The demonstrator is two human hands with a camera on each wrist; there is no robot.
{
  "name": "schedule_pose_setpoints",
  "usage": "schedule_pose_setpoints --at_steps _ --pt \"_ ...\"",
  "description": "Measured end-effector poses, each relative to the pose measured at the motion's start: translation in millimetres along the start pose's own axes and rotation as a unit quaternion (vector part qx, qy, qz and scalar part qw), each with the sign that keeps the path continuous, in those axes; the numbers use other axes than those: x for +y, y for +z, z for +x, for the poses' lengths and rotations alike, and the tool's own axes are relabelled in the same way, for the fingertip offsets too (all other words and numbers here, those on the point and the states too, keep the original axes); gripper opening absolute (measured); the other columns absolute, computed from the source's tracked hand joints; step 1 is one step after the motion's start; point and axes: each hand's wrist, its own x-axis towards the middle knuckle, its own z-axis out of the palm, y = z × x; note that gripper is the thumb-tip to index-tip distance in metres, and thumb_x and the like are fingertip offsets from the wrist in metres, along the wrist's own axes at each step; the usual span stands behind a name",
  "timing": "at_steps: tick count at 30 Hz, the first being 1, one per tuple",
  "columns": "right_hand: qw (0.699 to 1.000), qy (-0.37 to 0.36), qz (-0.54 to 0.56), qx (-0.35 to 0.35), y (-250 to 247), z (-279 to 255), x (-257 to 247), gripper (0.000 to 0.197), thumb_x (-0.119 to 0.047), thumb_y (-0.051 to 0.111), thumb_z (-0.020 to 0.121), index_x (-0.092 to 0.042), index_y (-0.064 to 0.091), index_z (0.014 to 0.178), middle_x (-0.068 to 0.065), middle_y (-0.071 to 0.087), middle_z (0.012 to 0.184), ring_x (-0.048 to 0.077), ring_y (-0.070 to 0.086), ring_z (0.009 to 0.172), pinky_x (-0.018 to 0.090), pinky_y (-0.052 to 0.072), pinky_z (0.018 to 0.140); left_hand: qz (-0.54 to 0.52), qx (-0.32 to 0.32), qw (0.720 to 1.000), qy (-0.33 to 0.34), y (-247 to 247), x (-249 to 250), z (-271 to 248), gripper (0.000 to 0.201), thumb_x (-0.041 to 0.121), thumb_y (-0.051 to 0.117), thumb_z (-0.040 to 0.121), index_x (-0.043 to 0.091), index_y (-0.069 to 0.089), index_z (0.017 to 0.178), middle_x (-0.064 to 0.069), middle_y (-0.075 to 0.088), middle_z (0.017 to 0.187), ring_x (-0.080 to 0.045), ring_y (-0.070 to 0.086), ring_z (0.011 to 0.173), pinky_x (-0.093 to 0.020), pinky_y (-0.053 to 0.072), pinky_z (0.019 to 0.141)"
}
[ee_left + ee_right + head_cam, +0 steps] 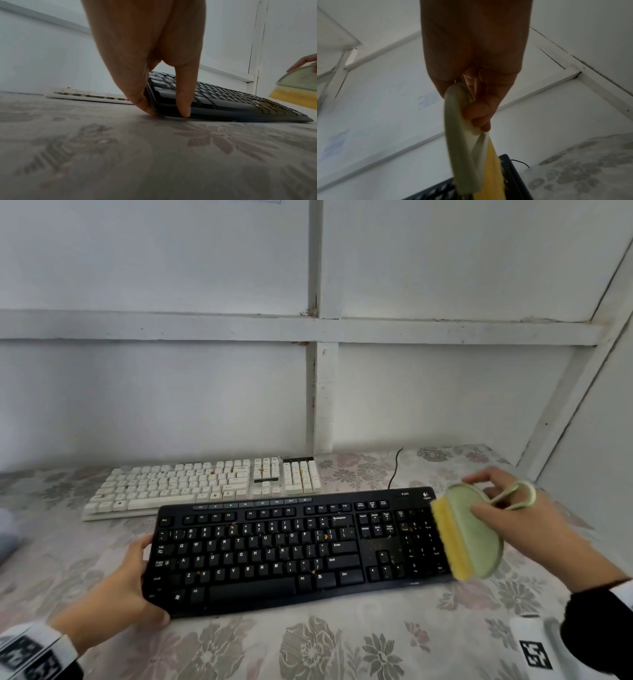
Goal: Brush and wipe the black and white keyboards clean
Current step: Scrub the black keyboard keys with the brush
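A floral tablecloth in faded pinks and greys covers the table. On it nearest lies the black keyboard, crumbs among its keys; the left hand clamps its left end between thumb and fingers. The right hand grips a green brush, its yellow bristles blurred at the keyboard's number pad. Just behind lies the white keyboard, also speckled. Beyond stands a white panelled wall with battens, meeting a side wall at right

Left hand gripping black keyboard end, brush beyond
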Motion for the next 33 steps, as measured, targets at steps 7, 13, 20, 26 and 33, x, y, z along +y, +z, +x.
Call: schedule_pose_setpoints --at_steps 7,13,20,26,33 --pt "0.999 -0.031 0.026 0.019 17.2 28.1 -9.0 0.034 -0.005 0.056 0.085 -0.034 0.058 0.103 0.003 0.065 0.084 0.019 0.06 0.069 0.026 0.044 0.054 -0.003 -0.001 1.0 0.002 1.3 4.6 -3.7 0.107 0.01 0.08 0.025 0.069 0.028 0.098 -0.006 0.068 0.099 -0.026 0.067 0.09 -0.05 0.052 0.082" --pt "0.999 -0.013 -0.016 -0.038 20.8 13.8 6.0 0.028 -0.01 0.057 0.086 -0.033 0.057 0.102 -0.001 0.069 0.088 0.017 0.064 0.073 0.023 0.048 0.056 -0.016 -0.005 1.0 0.007 2.9 10.9 -7.8 0.108 0.008 0.079 0.023 0.061 0.029 0.104 -0.008 0.067 0.101 -0.027 0.067 0.089 -0.05 0.052 0.081" --pt "0.996 0.0 -0.023 -0.089 19.6 -10.4 16.0 0.03 -0.009 0.059 0.084 -0.038 0.059 0.091 0.008 0.068 0.08 0.026 0.059 0.066 0.028 0.045 0.057 -0.027 -0.01 1.0 0.001 5.6 16.2 -9.4 0.119 0.007 0.076 0.021 0.04 0.025 0.124 -0.011 0.065 0.101 -0.028 0.066 0.09 -0.05 0.052 0.081" --pt "1.0 -0.02 -0.015 -0.011 7.9 11.1 -3.9 0.027 -0.008 0.059 0.085 -0.033 0.06 0.096 0.0 0.066 0.082 0.019 0.059 0.068 0.027 0.044 0.055 -0.025 -0.009 1.0 0.002 5.3 13.4 -8.0 0.113 0.009 0.078 0.022 0.053 0.028 0.113 -0.009 0.066 0.099 -0.027 0.066 0.091 -0.047 0.052 0.081" --pt "1.0 -0.009 -0.003 -0.012 20.4 23.3 -2.7 0.033 -0.009 0.055 0.087 -0.032 0.058 0.11 0.002 0.066 0.093 0.017 0.063 0.072 0.017 0.045 0.046 -0.02 -0.013 1.0 0.01 5.4 14.0 -8.7 0.113 0.012 0.077 0.023 0.052 0.026 0.115 -0.006 0.066 0.103 -0.025 0.066 0.093 -0.05 0.051 0.085"
